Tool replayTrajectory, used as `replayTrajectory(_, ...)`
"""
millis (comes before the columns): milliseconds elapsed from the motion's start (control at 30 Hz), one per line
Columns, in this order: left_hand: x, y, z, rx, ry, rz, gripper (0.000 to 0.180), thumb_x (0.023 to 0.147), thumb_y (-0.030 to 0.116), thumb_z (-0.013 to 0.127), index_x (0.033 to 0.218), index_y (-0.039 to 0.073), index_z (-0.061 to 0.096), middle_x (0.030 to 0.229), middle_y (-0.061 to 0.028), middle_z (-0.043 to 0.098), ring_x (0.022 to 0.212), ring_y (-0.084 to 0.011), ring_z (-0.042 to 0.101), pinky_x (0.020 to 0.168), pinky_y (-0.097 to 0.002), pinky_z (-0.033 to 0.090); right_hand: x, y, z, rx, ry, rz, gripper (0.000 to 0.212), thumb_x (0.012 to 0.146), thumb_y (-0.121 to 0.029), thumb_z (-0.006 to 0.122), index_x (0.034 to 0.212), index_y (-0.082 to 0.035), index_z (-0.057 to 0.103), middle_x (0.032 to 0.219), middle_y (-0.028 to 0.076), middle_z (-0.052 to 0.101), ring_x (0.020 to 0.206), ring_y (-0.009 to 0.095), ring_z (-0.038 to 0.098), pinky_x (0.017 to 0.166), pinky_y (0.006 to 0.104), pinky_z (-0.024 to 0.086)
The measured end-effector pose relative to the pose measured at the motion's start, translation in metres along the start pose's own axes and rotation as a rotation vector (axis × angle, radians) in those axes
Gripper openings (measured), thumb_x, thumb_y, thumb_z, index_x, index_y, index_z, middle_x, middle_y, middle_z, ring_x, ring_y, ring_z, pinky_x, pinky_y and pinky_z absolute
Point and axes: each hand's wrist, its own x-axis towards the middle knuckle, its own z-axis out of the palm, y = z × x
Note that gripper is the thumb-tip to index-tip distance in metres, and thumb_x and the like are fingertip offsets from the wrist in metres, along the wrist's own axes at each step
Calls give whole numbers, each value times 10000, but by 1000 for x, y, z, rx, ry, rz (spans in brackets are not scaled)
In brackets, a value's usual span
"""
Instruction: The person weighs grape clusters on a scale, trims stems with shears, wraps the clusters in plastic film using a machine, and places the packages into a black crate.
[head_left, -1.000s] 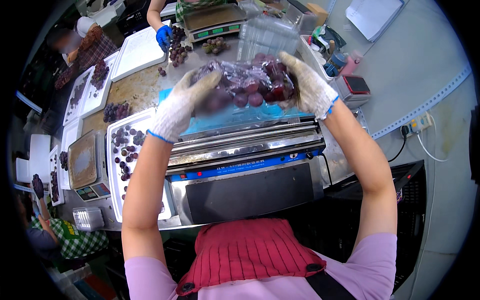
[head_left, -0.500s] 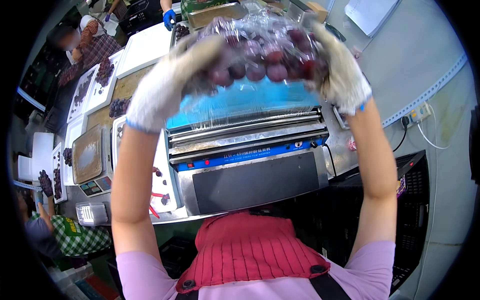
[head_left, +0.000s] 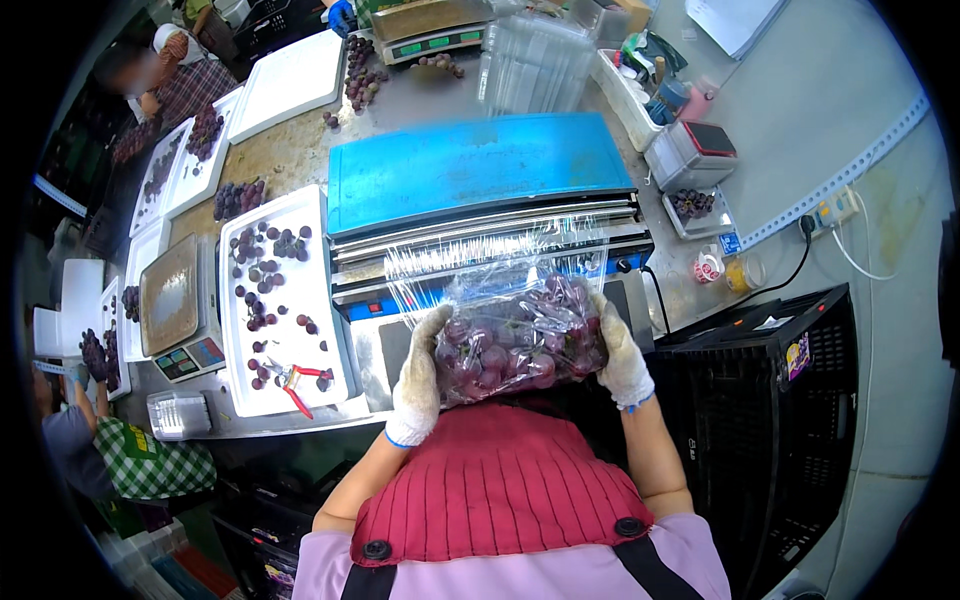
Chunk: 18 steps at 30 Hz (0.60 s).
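The clear pack of dark red grapes (head_left: pixel 520 340) has come down low, both white-gloved hands, left hand (head_left: pixel 422 372) and right hand (head_left: pixel 620 355), gripping its sides while thin clear film (head_left: pixel 480 262) stretches over it from the blue wrapping machine (head_left: pixel 470 180).

Long steel counter (head_left: pixel 300 150) runs up the frame, worn brown patch near the top left. Pale grey floor (head_left: pixel 800 110) on the right, with a perforated white strip (head_left: pixel 850 170) and a power strip (head_left: pixel 835 212) with cords. Black plastic crate (head_left: pixel 770 420) lower right. Even indoor light.
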Motion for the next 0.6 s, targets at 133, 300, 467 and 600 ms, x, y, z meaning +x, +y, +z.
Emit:
replayTrajectory(133,-20,-27,1,-191,-25,-42,658,1003,497,254,1407,-20,304,1415,-166,387,1327,-263,355,1112,-362,248,-19,22,-6,-157,-7,-116,717,989,-473,368,1424,87,262,1447,180,356,1360,249,320,1135,371,204)
replayTrajectory(300,-39,-26,10,-524,-10,-108,796,951,606,310,1448,-9,219,1463,-169,304,1347,-269,315,1122,-389,238,-52,30,2,-184,11,-49,723,986,-484,347,1431,78,257,1462,177,335,1369,256,302,1132,353,206)
replayTrajectory(467,-42,-28,-4,-780,14,-595,697,967,538,372,1403,-5,340,1385,-177,430,1261,-286,440,1064,-392,354,-68,34,19,-59,15,36,777,969,-523,363,1450,68,210,1477,161,315,1367,239,299,1129,336,204)
replayTrajectory(600,-38,-21,-5,-724,-72,-554,672,953,513,435,1371,-11,383,1341,-175,479,1204,-308,486,1039,-434,390,-62,37,3,-7,-103,52,806,944,-543,423,1439,66,238,1460,155,332,1361,238,303,1129,354,207)
